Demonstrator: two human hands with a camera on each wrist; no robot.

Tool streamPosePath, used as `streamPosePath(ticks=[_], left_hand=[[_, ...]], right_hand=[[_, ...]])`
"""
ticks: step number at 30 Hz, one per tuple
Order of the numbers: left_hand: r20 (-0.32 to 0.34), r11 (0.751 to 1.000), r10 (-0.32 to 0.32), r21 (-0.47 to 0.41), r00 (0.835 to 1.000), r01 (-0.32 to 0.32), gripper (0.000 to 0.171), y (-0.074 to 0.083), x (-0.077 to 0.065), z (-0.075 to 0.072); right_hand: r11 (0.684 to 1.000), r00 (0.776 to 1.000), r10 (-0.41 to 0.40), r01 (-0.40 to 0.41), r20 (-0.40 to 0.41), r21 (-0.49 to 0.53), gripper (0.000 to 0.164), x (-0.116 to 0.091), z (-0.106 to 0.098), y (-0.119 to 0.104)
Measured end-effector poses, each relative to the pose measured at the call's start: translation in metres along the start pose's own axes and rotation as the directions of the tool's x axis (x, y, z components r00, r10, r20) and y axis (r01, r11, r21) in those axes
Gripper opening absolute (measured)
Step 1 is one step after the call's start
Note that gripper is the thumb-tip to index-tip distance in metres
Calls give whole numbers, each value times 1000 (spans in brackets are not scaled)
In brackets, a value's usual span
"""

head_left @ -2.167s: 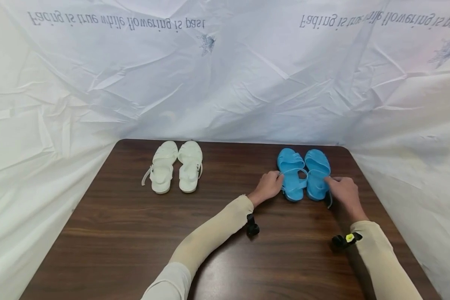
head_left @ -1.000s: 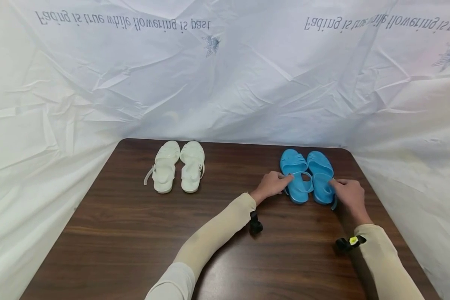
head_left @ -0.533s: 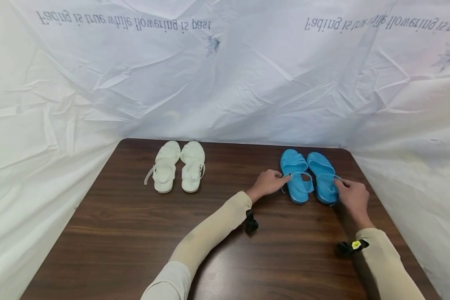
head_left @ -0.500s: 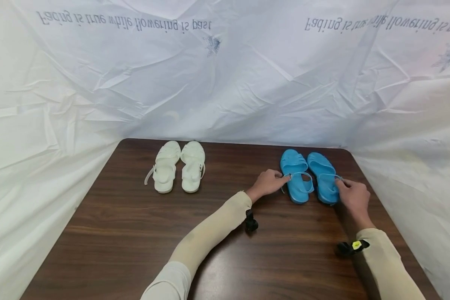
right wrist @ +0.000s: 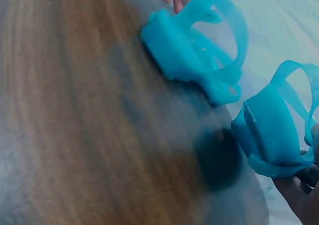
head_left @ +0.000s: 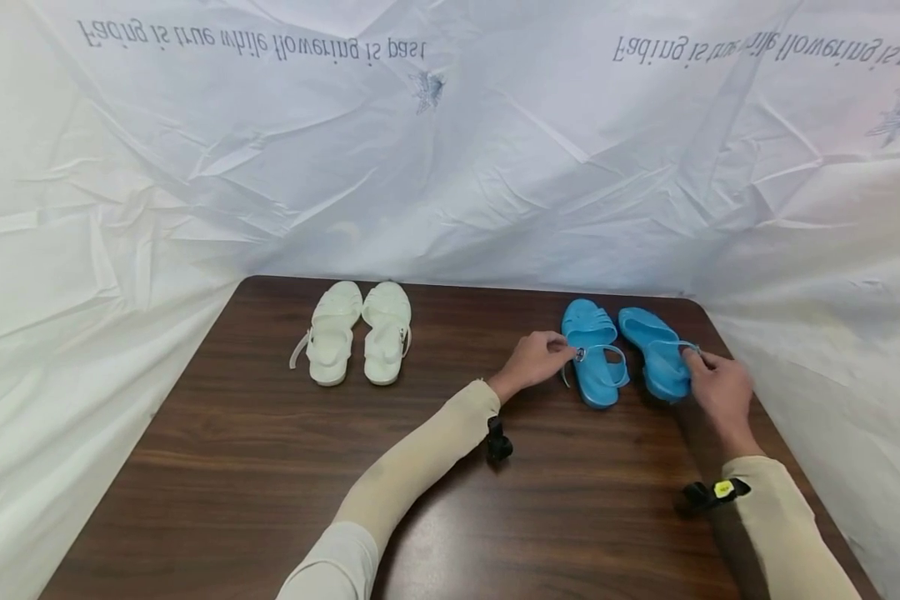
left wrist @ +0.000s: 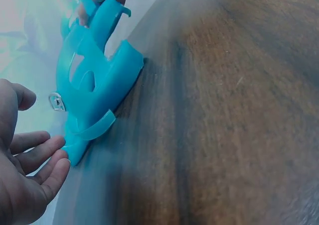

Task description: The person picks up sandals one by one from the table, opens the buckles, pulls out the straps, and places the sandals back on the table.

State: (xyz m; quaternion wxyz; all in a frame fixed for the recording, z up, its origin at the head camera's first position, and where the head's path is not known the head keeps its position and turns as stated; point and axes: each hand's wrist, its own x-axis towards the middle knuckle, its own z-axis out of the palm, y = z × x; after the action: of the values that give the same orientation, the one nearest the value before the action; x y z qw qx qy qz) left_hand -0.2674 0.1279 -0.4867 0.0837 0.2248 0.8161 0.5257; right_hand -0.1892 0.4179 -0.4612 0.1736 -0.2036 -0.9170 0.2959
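Observation:
Two blue sandals lie at the back right of the table in the head view. My right hand (head_left: 722, 396) pinches the ankle strap of the right blue sandal (head_left: 667, 375), whose heel is raised over a dark shadow in the right wrist view, where that sandal (right wrist: 274, 128) tilts. Beside the left blue sandal (head_left: 598, 385) is my left hand (head_left: 531, 362). In the left wrist view the left hand (left wrist: 27, 170) has its fingers loosely extended near the left sandal's toe-side straps and metal buckle (left wrist: 57, 101), gripping nothing. The left sandal (left wrist: 109, 85) rests on the table.
A pair of white sandals, the left one (head_left: 332, 337) and the right one (head_left: 385, 337), stands at the back left. The dark wooden table (head_left: 555, 517) ends at the back against a white printed sheet (head_left: 457, 192).
My right hand has taken the right blue sandal's strap and moved it rightward, turning and lifting its heel, away from the left one. My left hand has let go of the left sandal's strap.

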Motion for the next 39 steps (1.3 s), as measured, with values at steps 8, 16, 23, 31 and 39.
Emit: streamPosePath(ticks=[8, 16, 23, 31, 39], left_hand=[[-15, 999, 48, 6, 999, -48, 50, 7, 2, -9], [-11, 989, 147, -23, 989, -148, 54, 33, -2, -24], [-7, 962, 274, -2, 962, -274, 53, 59, -7, -33], [18, 968, 250, 32, 968, -251, 53, 81, -13, -38], [81, 961, 264, 68, 961, -269, 48, 81, -21, -48]], right_hand=[[998, 999, 35, -36, 30, 57, 61, -2, -18, -17], [986, 999, 52, -50, -8, 162, 62, -13, -27, -47], [976, 1000, 12, -5, -27, 217, 59, -27, -24, -75], [955, 996, -93, 90, -4, 284, 59, -46, -14, -99], [934, 979, -201, 198, -22, 297, 52, -64, -1, -116]])
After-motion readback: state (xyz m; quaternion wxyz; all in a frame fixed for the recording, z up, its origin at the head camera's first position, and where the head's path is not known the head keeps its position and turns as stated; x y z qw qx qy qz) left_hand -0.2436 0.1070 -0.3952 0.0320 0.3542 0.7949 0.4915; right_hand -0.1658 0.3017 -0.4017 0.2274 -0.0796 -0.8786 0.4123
